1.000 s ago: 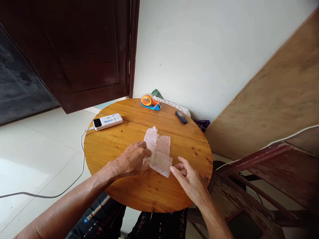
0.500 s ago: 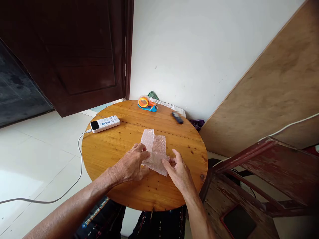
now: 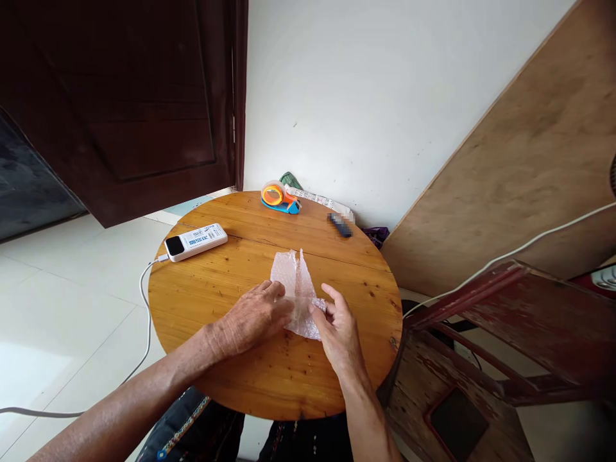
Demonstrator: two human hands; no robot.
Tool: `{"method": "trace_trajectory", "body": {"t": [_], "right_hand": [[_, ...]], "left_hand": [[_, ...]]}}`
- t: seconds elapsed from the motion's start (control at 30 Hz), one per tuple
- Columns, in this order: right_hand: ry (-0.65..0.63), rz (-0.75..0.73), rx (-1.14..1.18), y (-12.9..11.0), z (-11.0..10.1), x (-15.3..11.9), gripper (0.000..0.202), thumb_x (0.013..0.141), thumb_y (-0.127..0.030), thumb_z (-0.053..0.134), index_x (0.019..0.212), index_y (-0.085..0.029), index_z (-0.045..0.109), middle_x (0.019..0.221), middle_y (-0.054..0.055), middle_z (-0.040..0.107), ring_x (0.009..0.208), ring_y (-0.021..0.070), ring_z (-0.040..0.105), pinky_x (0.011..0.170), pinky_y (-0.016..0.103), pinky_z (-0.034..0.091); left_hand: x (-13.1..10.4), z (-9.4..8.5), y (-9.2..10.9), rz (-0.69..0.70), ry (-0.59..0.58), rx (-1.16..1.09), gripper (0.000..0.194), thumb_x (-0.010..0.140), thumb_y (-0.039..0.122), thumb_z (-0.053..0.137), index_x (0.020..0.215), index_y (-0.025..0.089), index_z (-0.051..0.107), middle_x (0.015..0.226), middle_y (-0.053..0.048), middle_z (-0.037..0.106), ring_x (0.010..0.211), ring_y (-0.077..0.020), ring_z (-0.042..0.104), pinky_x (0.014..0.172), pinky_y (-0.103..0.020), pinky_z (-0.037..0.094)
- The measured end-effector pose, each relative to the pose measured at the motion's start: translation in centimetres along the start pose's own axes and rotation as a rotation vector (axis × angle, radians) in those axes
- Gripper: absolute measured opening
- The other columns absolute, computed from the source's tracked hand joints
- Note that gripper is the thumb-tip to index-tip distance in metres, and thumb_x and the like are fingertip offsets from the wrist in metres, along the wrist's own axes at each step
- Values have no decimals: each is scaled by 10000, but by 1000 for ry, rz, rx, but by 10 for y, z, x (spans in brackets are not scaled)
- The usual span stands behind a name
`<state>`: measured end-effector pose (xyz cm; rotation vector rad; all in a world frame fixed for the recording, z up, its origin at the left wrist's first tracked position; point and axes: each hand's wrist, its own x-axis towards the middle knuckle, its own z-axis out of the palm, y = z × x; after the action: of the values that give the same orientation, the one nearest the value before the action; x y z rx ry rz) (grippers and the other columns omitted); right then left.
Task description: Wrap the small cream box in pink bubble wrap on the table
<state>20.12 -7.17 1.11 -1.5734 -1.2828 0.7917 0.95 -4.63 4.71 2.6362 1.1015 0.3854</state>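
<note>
A sheet of clear bubble wrap (image 3: 285, 268) lies on the round wooden table (image 3: 216, 372), its right part lifted and folding inward. My left hand (image 3: 264, 311) has its fingers curled over the wrap's left side, pressing on it. My right hand (image 3: 341, 330) pinches the right edge between thumb and fingers, with the index finger held off. Part of the wrap is hidden behind my left fingers.
A tape dispenser (image 3: 280, 197) stands at the table's far edge, near a blurred dark object (image 3: 340, 224). A white power bank (image 3: 197, 242) with a cable (image 3: 145, 308) lies at left. An old wooden chair (image 3: 433, 378) holding a dark tablet-like item (image 3: 457, 417) stands at right.
The right part of the bubble wrap has been raised and folded leftward by my right hand. My left hand stays on the left side. The view has shifted slightly.
</note>
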Motion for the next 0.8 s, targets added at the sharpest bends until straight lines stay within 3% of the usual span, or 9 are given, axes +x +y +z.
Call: {"method": "trace_trajectory", "body": {"t": [0.23,0.4,0.53,0.67,0.8], "right_hand": [[-31,39,154,-23,17,2,568,780,-412,642,1270,-138,555,771,26,690,650,176,607,571,284,496],[-29,49,160,-20,25,3,604,780,-473,649,1268,-124,579,767,45,704,637,189,625,540,294,509],[-126,18,100,-22,18,-3,588,851,-485,581,1321,-133,558,855,74,731,633,180,648,574,301,535],[-266,-158,-64,-27,8,-13,498,928,-323,436,1394,-155,485,1104,116,724,842,204,703,727,333,580],[-332,-399,-328,-33,7,-17,611,879,-120,383,1485,-184,340,1231,120,682,1098,223,660,913,393,546]], "left_hand": [[2,3,0,3,28,18,185,947,265,509,1064,241,651,1022,-64,572,968,-220,527,863,-352,483],[3,12,-3,-21,87,-145,175,925,248,532,1062,233,640,1022,-54,580,959,-200,552,842,-317,486],[3,25,-5,-138,168,-301,249,836,186,586,1084,211,573,1077,-62,601,1003,-211,576,885,-342,488],[-3,28,-6,-142,248,-495,591,767,154,591,1330,206,420,1126,-86,606,1024,-223,578,903,-378,492],[-4,26,-7,-229,273,-665,631,784,243,606,1376,201,394,1103,-69,608,835,-164,586,819,-341,516]]}}
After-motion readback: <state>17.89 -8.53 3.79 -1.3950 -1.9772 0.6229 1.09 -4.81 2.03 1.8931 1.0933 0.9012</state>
